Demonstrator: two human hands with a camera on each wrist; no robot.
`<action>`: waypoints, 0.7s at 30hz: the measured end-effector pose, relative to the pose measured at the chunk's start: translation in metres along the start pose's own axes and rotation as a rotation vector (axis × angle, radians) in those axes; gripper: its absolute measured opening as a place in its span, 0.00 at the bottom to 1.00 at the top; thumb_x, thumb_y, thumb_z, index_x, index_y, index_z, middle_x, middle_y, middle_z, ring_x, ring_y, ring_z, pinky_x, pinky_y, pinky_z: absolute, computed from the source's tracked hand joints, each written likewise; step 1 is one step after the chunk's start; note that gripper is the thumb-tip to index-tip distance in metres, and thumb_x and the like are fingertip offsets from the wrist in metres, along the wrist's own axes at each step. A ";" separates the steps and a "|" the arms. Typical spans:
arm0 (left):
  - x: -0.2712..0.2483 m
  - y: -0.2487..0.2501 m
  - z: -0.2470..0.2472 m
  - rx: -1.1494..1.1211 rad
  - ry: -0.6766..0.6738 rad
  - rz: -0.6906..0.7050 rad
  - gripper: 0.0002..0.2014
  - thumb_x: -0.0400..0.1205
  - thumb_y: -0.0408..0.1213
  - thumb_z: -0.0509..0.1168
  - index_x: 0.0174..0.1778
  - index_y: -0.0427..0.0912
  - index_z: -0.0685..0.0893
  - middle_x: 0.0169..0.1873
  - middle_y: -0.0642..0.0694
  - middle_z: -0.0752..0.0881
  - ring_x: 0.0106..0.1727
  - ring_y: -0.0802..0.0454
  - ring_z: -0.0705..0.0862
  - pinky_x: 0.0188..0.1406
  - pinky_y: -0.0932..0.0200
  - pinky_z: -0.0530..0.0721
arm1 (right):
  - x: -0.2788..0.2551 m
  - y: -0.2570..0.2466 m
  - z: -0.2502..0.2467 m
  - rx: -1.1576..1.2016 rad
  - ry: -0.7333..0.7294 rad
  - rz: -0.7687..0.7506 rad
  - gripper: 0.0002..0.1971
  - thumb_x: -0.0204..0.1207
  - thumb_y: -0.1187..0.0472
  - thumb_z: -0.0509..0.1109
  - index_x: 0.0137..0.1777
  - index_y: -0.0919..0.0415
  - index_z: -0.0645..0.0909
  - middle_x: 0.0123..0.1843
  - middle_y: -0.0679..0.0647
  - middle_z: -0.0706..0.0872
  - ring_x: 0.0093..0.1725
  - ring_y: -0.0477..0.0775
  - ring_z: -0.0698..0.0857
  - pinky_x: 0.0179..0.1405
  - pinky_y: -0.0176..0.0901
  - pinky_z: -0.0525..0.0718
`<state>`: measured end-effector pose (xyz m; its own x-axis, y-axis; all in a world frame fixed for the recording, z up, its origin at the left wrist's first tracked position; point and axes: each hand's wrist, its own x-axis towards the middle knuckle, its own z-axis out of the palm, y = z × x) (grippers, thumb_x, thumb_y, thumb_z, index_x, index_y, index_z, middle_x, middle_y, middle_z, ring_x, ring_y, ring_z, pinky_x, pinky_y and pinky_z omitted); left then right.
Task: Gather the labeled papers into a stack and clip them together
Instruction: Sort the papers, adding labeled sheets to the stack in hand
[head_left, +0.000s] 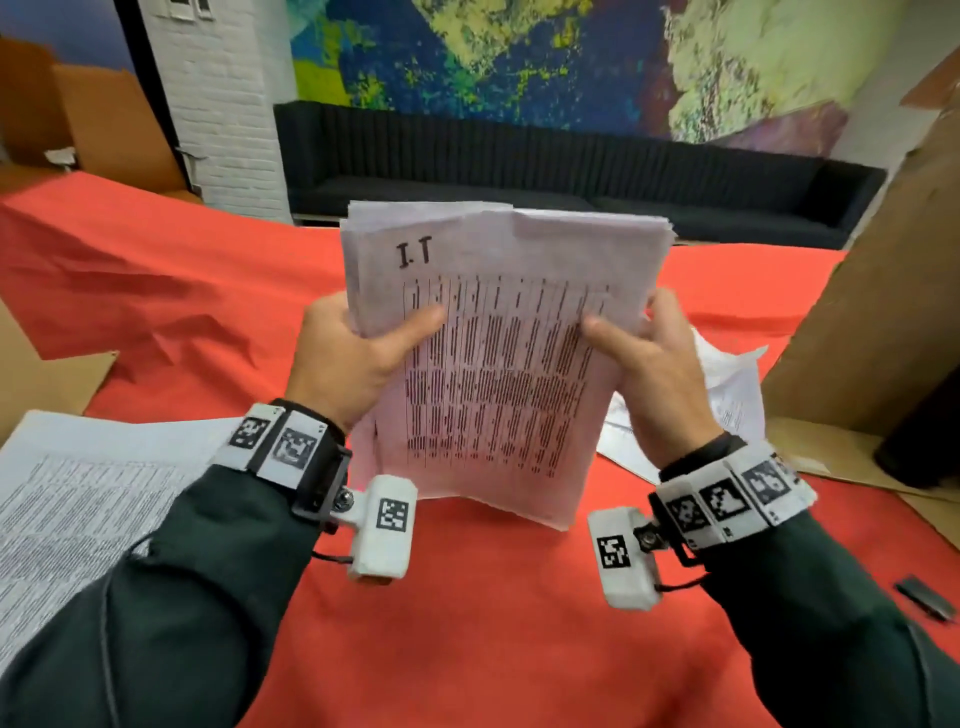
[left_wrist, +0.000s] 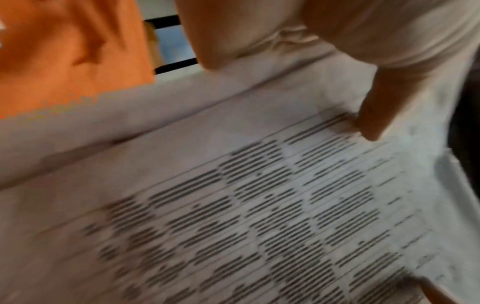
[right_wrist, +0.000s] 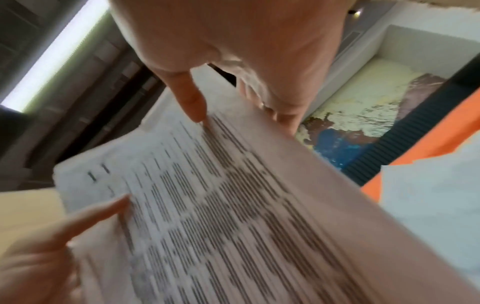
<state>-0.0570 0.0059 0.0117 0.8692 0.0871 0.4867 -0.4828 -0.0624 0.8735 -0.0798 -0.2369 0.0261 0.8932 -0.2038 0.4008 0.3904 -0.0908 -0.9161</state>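
Both hands hold a thick stack of printed papers (head_left: 493, 374) upright over the red table, its bottom edge just above the cloth. The front sheet has "I.T" handwritten at its top. My left hand (head_left: 374, 338) grips the stack's left edge, thumb on the front and fingers behind. On the other side, my right hand (head_left: 628, 327) grips the right edge the same way. The left wrist view shows the stack (left_wrist: 233, 205) with the left thumb (left_wrist: 369, 123) pressed on it. The right wrist view shows the stack (right_wrist: 233, 205) under the right hand (right_wrist: 233, 61). A small black object (head_left: 927, 597), possibly a clip, lies at the right.
One printed sheet (head_left: 78, 493) lies on the table at the left. More loose sheets (head_left: 727, 384) lie behind my right hand. A tall cardboard panel (head_left: 857, 338) stands at the right and flat cardboard (head_left: 31, 374) lies at the left edge. A red cloth (head_left: 467, 623) covers the table.
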 end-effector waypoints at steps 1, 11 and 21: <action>-0.001 -0.012 0.000 -0.031 -0.010 -0.066 0.10 0.72 0.40 0.84 0.48 0.49 0.94 0.46 0.53 0.96 0.51 0.54 0.95 0.59 0.45 0.92 | -0.002 0.010 0.002 -0.026 -0.020 0.022 0.21 0.70 0.60 0.74 0.62 0.63 0.78 0.59 0.60 0.91 0.57 0.62 0.91 0.60 0.69 0.88; -0.014 -0.030 0.014 -0.180 0.019 -0.216 0.21 0.64 0.48 0.84 0.51 0.46 0.94 0.49 0.45 0.96 0.54 0.45 0.94 0.63 0.40 0.90 | -0.014 0.034 0.011 0.049 0.024 -0.055 0.15 0.79 0.63 0.69 0.61 0.59 0.70 0.56 0.51 0.87 0.52 0.44 0.88 0.51 0.43 0.86; -0.025 -0.051 0.015 -0.011 0.106 -0.228 0.09 0.73 0.38 0.84 0.46 0.47 0.93 0.43 0.53 0.96 0.46 0.55 0.94 0.57 0.41 0.93 | -0.007 0.052 0.018 -0.056 0.088 -0.013 0.08 0.75 0.65 0.66 0.53 0.58 0.77 0.50 0.56 0.85 0.48 0.51 0.83 0.54 0.63 0.85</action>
<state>-0.0521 -0.0080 -0.0454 0.9400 0.2017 0.2752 -0.2774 -0.0182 0.9606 -0.0621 -0.2229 -0.0244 0.8641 -0.2872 0.4135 0.3864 -0.1481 -0.9104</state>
